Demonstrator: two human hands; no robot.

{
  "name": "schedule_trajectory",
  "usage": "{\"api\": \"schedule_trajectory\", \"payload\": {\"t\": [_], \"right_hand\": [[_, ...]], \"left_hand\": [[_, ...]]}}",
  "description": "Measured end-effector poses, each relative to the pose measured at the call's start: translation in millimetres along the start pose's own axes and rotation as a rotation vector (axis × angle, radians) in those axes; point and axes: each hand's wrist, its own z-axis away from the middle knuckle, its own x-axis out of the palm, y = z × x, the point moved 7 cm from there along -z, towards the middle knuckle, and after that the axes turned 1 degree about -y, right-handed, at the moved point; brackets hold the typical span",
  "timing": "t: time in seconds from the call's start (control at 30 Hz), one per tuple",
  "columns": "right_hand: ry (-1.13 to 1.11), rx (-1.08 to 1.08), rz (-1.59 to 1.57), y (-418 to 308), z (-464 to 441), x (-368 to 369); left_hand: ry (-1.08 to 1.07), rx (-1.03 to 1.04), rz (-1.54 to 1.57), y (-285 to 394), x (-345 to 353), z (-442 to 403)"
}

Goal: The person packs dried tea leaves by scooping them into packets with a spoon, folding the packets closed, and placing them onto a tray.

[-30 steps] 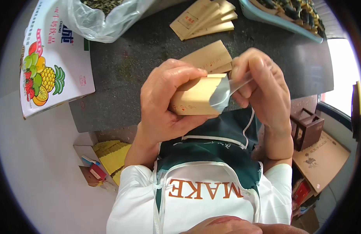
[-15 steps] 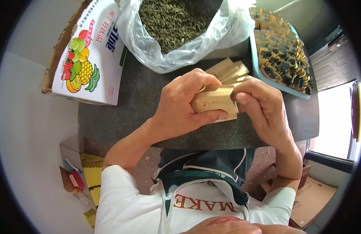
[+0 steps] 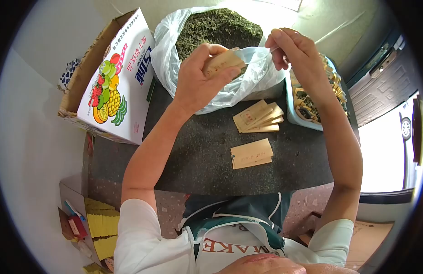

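My left hand is wrapped round a small tan paper packet, above the near side of a clear plastic bag of dark dried leaves. My right hand is raised to the right of the packet, fingers pinched together. Something thin and clear shows at its fingertips, too small to make out. Below the hands, flat tan packets lie fanned out on the dark table. Nearer my body are more stacked flat packets.
A white carton with fruit pictures stands at the left. At the right, a light blue basket holds many filled packets, partly behind my right forearm. Low on the left, an open box holds yellow sheets. A door is at the right.
Both hands have moved forward from the near table to the leaf bag, the left with the packet. My right hand has drawn away from the packet. The view has shifted, showing more of the bag.
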Motion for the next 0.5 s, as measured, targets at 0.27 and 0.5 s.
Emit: {"api": "schedule_trajectory", "payload": {"t": [0.27, 0.5], "right_hand": [[-0.111, 0.051, 0.06, 3, -29, 31], [-0.038, 0.185, 0.382, 46, -59, 2]], "left_hand": [[0.071, 0.019, 0.046, -19, -12, -14], [0.133, -0.073, 0.103, -51, -25, -20]]}}
